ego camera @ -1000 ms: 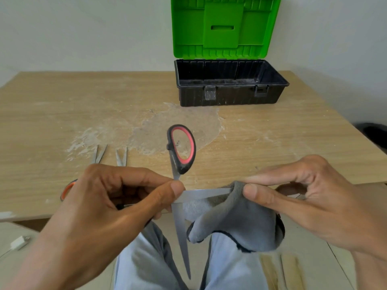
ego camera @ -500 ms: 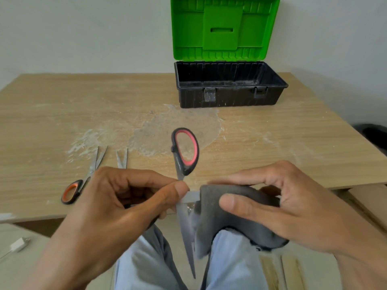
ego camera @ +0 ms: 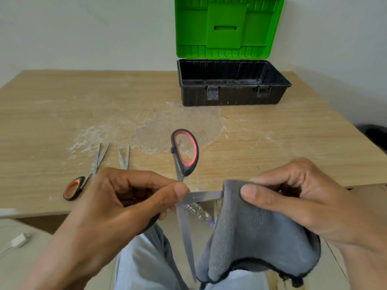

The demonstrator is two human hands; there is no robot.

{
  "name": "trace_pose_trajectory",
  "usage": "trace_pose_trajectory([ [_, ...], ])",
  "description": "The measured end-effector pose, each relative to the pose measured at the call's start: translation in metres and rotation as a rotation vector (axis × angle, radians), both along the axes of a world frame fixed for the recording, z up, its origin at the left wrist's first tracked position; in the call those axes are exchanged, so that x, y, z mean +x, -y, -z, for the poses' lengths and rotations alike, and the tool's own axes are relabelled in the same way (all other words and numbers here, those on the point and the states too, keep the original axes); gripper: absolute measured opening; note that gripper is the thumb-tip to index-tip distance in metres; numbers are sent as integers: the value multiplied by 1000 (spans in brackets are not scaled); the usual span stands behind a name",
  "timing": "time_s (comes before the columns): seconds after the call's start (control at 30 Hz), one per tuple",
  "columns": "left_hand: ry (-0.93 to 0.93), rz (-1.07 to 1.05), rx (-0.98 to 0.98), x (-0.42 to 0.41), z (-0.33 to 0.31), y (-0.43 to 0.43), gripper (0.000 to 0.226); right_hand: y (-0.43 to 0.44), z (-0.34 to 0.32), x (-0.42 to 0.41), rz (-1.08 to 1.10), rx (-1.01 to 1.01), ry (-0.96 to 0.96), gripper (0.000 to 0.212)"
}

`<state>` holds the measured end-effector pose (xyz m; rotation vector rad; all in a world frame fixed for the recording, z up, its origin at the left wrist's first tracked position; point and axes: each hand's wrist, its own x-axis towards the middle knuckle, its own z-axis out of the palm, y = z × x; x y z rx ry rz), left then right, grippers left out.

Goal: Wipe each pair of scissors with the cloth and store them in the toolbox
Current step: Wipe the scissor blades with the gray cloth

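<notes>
My left hand (ego camera: 117, 204) grips an opened pair of scissors with a black and red handle (ego camera: 185, 152) near the pivot, in front of the table's near edge. One blade points right, the other hangs down. My right hand (ego camera: 297, 201) pinches a grey cloth (ego camera: 251, 231) folded around the sideways blade. An orange-handled pair of scissors (ego camera: 83, 178) lies on the table at the left. Beside it the blade tips of another pair (ego camera: 124, 156) show above my left hand. The black toolbox (ego camera: 232, 84) stands open at the back, its green lid (ego camera: 229, 28) upright.
The wooden table (ego camera: 272, 139) has a pale worn patch in its middle. A white charger plug (ego camera: 19, 240) lies on the floor at the lower left. A clear plastic bottle (ego camera: 199, 212) lies on the floor under the scissors. A dark object (ego camera: 374, 135) sits at the right edge.
The cloth in my right hand slid in along the sideways blade toward the pivot, then back out to the right, uncovering more of the blade. My left hand kept its hold.
</notes>
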<state>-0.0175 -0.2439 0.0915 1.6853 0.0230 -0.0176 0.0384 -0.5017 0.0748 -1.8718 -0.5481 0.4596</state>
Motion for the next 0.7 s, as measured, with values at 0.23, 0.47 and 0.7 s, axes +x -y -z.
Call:
trace_pose_trajectory([
  [0.23,31,-63,-60,3,2,1,16,-1,1,7,57,55,-13,49],
  [0.47,118,-339,-117,8,6,-10,24,10,-2,6,161,73,14,32],
  [0.7,233,-504,-143,16,7,-1,17,8,-6,4,42,11,-8,42],
])
